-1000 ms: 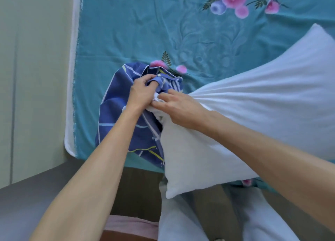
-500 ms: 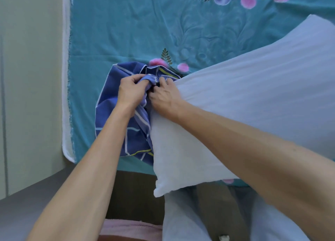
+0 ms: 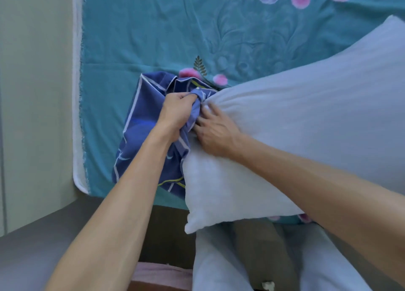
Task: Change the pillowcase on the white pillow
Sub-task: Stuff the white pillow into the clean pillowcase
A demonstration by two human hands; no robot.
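Since a second ago I have drawn the plump white pillow (image 3: 295, 137) further left, so its corner now meets the bunched cloth in my left hand (image 3: 176, 113), and my right hand (image 3: 213, 130) has slid from the pillow's pinched tip onto its face. My left hand is clenched into a fist round a gathered fold of the dark blue cotton pillowcase with white and yellow lines (image 3: 142, 137), thumb on top. My right hand lies just beside it, fingers bent and pressing into the pillow's corner, their tips at the blue cloth; whether they pinch the fabric I cannot tell.

The pillow is soft, faintly ribbed and rounded, stretching away to the right of my right hand and hanging over the bed's near edge below my right forearm. The pillowcase is thin and creased, spread flat to the left of and beneath my left forearm. Both lie on the teal flowered bedspread (image 3: 153, 38), smooth with slight wrinkles, which runs wide beyond my hands. To the left of my left hand the spread ends in a white trimmed edge (image 3: 77, 93) against a pale wall (image 3: 32, 93).
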